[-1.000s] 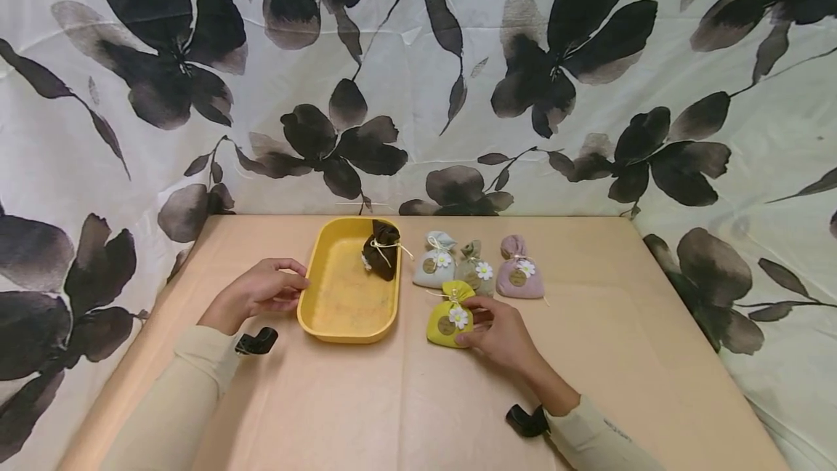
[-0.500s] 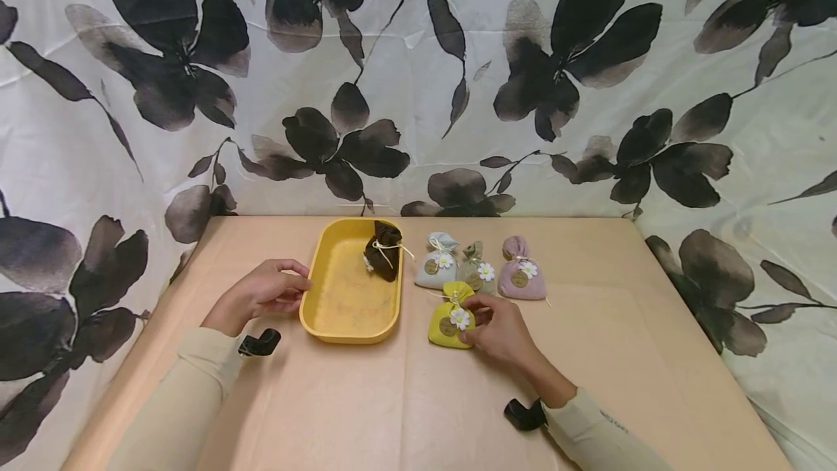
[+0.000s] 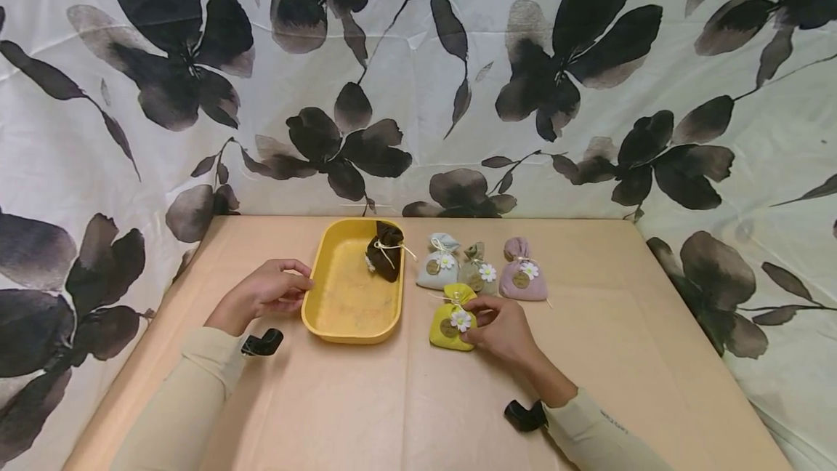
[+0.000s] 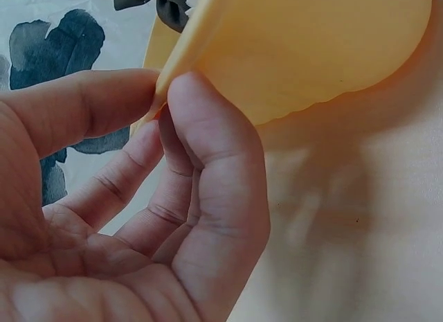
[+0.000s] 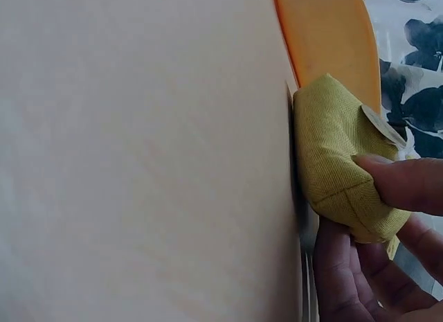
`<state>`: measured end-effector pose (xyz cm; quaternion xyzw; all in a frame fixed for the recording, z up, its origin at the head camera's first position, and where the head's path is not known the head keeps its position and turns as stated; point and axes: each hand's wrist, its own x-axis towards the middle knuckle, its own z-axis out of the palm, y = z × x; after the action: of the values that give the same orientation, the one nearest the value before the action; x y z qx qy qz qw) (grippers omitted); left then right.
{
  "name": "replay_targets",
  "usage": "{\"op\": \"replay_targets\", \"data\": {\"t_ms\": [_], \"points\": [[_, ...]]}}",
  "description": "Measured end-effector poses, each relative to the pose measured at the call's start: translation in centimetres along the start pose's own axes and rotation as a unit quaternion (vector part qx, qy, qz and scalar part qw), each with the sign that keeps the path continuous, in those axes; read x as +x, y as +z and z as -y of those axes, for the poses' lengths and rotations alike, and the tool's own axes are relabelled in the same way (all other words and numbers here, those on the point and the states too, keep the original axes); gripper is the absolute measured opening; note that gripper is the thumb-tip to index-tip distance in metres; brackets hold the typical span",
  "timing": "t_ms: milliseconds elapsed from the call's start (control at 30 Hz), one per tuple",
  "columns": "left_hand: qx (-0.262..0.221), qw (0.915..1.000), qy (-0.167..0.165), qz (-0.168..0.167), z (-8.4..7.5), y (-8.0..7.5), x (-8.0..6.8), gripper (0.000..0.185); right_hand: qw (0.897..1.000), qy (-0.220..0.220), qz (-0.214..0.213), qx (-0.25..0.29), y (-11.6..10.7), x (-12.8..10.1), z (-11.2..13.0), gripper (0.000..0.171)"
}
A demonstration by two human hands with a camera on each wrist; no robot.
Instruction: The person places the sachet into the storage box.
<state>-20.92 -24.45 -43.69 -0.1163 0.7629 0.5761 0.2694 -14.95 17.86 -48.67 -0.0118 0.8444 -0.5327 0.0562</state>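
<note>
While the left hand (image 3: 264, 293) pinches the tray (image 3: 340, 311), the right hand (image 3: 500, 325) seemingly pinches the yellow sachet (image 3: 448, 325).

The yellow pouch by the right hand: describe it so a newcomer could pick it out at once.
Start at the yellow tray on the tan table. Just right of it lie four small tied pouches; the yellow pouch is the nearest one, pinched by the right hand. The grey pouch, the beige pouch and the pink pouch sit in a row behind it, untouched.

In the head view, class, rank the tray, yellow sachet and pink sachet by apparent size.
1. Tray, clearly largest.
2. Yellow sachet and pink sachet look alike; the yellow lies nearer the camera, so no ranking.
</note>
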Motion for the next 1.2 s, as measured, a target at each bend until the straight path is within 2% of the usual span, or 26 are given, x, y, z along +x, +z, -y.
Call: {"op": "replay_targets", "data": {"t_ms": [400,700,800,1000,1200], "points": [[0.008,1.0,0.002,-0.001,-0.2,-0.1,0.2,0.034,0.999,-0.007,-0.024,0.029,0.0,-0.2,0.6,0.04],[0.004,1.0,-0.001,0.001,0.2,-0.1,0.2,0.035,0.998,-0.024,-0.045,0.029,0.1,0.7,1.3,0.041],[0.006,1.0,0.001,0.0,-0.1,0.0,0.3,0.035,0.998,-0.029,-0.051,0.032,-0.1,1.2,1.9,0.041],[0.007,1.0,0.001,0.001,-0.4,0.0,0.5,0.035,0.996,-0.06,-0.059,0.028,-0.3,2.0,3.4,0.041],[0.005,1.0,0.004,0.002,-0.5,-0.1,0.7,0.034,0.992,-0.104,-0.058,0.053,-0.3,2.9,4.6,0.041]]}}
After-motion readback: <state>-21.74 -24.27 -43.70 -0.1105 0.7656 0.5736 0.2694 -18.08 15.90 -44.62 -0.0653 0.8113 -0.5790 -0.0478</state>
